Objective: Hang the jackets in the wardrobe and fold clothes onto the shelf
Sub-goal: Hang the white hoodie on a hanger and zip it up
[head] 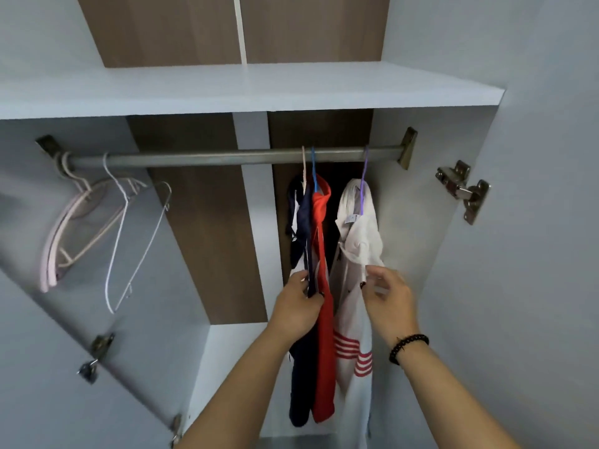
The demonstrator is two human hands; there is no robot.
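Head view: the open wardrobe (486, 254) fills the frame, with a pale shelf (227, 89) across the top at 12 o'clock and a grey rail (210, 158) just below it, running from 9 to 3 o'clock.

On the rail, toward 3 o'clock, hang three garments. A navy jacket (303, 222) and a red jacket (322, 254) hang pressed together, the navy one on a pale hook, the red one on a blue hook. Just beside them, at their 3 o'clock, a white jacket (356, 241) with red stripes low on it hangs on a purple hanger (363, 186).

At the rail's 9 o'clock end hang bare hangers: pink hangers (56, 247) bunched against the bracket, and a white wire hanger (129, 241) next to them, tilted.

The left hand (296, 307), near 6 o'clock, has its fingers curled round the front edge of the navy jacket, touching the red one. The right hand (387, 294), at its 3 o'clock, pinches the white jacket's front edge between thumb and fingertips; a black bead bracelet (406, 346) circles that wrist.

A metal hinge (463, 189) sits on the side wall at 3 o'clock; another hinge (100, 346) is on the left door at 8 o'clock.
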